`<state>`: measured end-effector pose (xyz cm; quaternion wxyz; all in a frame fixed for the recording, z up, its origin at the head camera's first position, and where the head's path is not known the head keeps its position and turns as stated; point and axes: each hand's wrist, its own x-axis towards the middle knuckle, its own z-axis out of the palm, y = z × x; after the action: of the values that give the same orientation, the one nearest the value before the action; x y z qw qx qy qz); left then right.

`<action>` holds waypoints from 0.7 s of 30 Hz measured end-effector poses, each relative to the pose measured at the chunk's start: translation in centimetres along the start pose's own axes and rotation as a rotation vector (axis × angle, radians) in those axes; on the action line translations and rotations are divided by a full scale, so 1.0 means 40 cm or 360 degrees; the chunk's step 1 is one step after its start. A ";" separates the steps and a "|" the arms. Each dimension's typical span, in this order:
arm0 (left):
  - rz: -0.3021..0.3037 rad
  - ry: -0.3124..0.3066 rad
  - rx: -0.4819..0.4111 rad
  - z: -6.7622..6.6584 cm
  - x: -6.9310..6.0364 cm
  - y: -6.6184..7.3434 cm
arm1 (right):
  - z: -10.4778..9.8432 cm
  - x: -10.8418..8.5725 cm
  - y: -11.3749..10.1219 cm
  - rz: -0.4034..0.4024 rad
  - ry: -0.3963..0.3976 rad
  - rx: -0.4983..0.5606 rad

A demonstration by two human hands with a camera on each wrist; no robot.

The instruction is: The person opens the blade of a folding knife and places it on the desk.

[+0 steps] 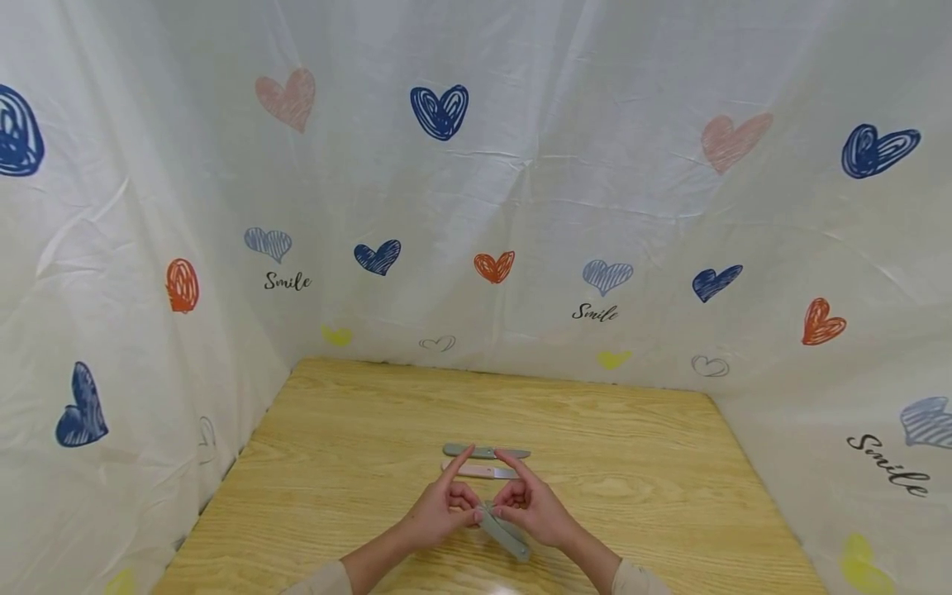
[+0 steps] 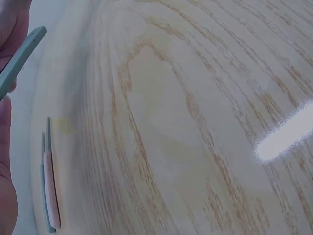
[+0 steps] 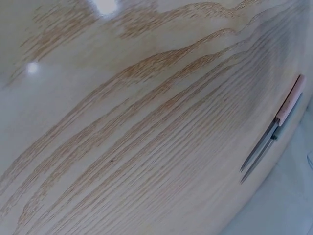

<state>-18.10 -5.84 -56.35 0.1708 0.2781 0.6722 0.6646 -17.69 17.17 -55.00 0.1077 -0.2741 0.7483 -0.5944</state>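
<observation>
Both hands meet over the near middle of the table at a grey-green folding knife (image 1: 506, 539). My left hand (image 1: 437, 514) pinches its upper end between thumb and curled fingers, with the index finger pointing forward. Close beside it, my right hand (image 1: 539, 511) pinches the same knife, its index finger also extended. How far the blade is folded out is hidden by the fingers. The knife's handle (image 2: 22, 58) shows at the left edge of the left wrist view. Beyond the hands lie a pink-handled knife (image 1: 476, 470) and another grey-green knife (image 1: 463, 450), both unfolded, side by side.
The wood-grain table (image 1: 335, 463) holds the two unfolded knives near its middle. A white curtain (image 1: 521, 198) printed with hearts and the word Smile stands along the back and both sides of the table.
</observation>
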 end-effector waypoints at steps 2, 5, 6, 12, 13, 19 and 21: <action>-0.0003 -0.0001 0.0008 -0.001 -0.001 0.002 | -0.001 0.002 0.000 0.0002 -0.0009 0.0019; -0.0019 0.0021 0.0045 -0.003 -0.002 0.005 | -0.006 0.005 0.000 0.0018 0.0038 0.0016; -0.0017 0.0034 0.0061 -0.004 -0.002 0.006 | -0.010 0.006 0.000 0.0026 0.0063 0.0019; -0.0061 0.0158 0.0025 -0.024 -0.010 0.006 | -0.049 0.002 0.005 0.0025 0.0267 0.0112; -0.0075 0.0189 -0.0005 -0.029 -0.012 0.005 | -0.057 -0.001 0.007 0.0020 0.0299 0.0140; -0.0110 0.0388 -0.0201 -0.054 -0.025 -0.003 | -0.085 -0.028 0.017 0.0103 0.0445 0.0350; -0.0096 0.0450 -0.0258 -0.060 -0.027 -0.005 | -0.084 -0.035 0.021 0.0146 0.0503 0.0429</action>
<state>-18.71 -8.39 -56.55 0.1161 0.1468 0.6418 0.7437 -18.43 20.84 -55.09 0.0517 -0.1264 0.6813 -0.7192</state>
